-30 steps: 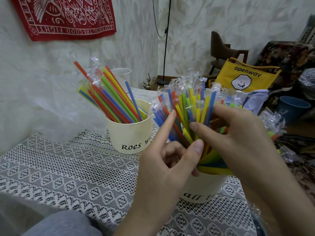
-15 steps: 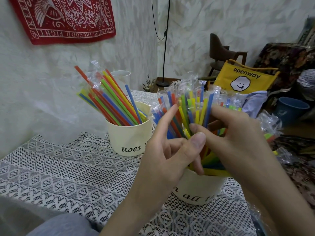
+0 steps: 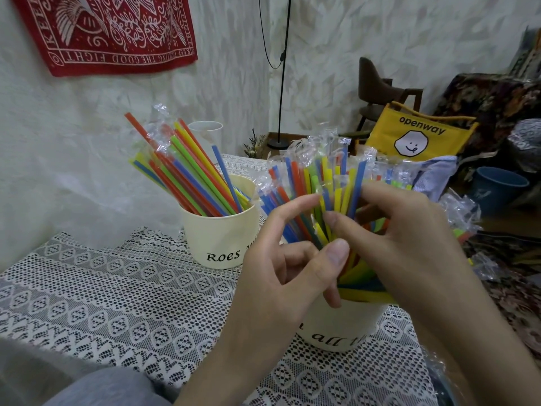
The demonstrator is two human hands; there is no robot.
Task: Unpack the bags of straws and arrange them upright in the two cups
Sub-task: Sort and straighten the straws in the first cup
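Two cream cups stand on a lace tablecloth (image 3: 117, 303). The far cup (image 3: 216, 241), marked "Roes", holds coloured straws (image 3: 190, 177) leaning left, some still in clear wrappers. The near cup (image 3: 336, 335) holds a denser bunch of wrapped straws (image 3: 310, 177) standing roughly upright. My right hand (image 3: 404, 244) reaches in from the right, its fingers curled round the bunch above the cup's rim. My left hand (image 3: 278, 268) is on the bunch's near left side, with index fingertip and thumb touching the straws and the other fingers curled.
A white paper cup (image 3: 205, 133) stands behind the far cup by the wall. Off the table's right edge lie loose clear wrappers and straws (image 3: 459, 212), a yellow "openway" bag (image 3: 418, 136), a blue bucket (image 3: 497, 189) and a chair (image 3: 377, 89).
Both hands stay at the near cup's straws. My left index finger has bent in closer to my right fingers, and my left thumb has risen against the bunch.
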